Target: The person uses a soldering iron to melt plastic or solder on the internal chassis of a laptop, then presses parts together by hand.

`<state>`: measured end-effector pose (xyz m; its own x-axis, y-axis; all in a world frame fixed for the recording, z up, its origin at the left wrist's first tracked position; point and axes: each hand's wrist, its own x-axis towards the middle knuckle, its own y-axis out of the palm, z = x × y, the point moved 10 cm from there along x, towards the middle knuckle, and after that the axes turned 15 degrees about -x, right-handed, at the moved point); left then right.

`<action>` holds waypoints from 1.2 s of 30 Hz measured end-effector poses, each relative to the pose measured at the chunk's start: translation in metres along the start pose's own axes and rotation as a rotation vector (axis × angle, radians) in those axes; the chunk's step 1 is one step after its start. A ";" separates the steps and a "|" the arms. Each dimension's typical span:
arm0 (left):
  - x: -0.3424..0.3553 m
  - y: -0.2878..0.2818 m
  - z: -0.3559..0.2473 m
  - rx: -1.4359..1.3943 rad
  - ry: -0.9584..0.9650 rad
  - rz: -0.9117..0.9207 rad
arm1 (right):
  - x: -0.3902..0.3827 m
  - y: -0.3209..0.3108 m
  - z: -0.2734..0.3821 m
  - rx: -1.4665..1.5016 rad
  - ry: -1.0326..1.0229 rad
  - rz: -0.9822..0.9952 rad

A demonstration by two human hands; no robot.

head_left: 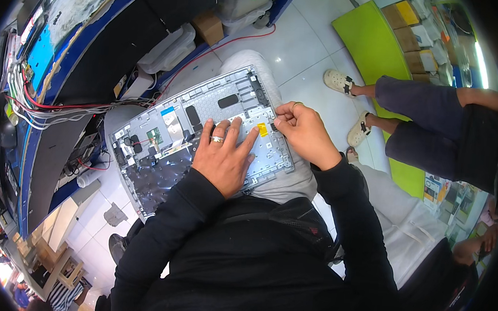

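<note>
Across my lap lies an opened laptop chassis, its silver inner side facing up and a black film-covered area at the lower left. My left hand rests flat on its middle, fingers spread, a ring on one finger. At the chassis's right edge my right hand is closed, thumb and index finger pinched at the rim beside a yellow tape patch. What those fingertips hold, if anything, is too small to make out. A small green circuit board shows on the left part of the chassis.
A cluttered blue-edged workbench curves along the left, with a bundle of cables hanging from it. A red cable runs over the tiled floor. On the right, a person in clogs stands by a green display case; someone sits beside me.
</note>
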<state>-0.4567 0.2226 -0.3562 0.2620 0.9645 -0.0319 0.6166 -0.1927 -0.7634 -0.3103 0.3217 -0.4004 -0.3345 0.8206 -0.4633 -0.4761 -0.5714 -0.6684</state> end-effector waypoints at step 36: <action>-0.018 -0.009 0.002 -0.020 0.016 -0.005 | -0.069 0.012 0.080 -0.763 -0.473 -0.347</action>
<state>-0.4682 0.2068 -0.3501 0.2710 0.9624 -0.0179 0.6324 -0.1921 -0.7505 -0.3578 0.2577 -0.3305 -0.6475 0.7620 0.0027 -0.0088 -0.0039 -1.0000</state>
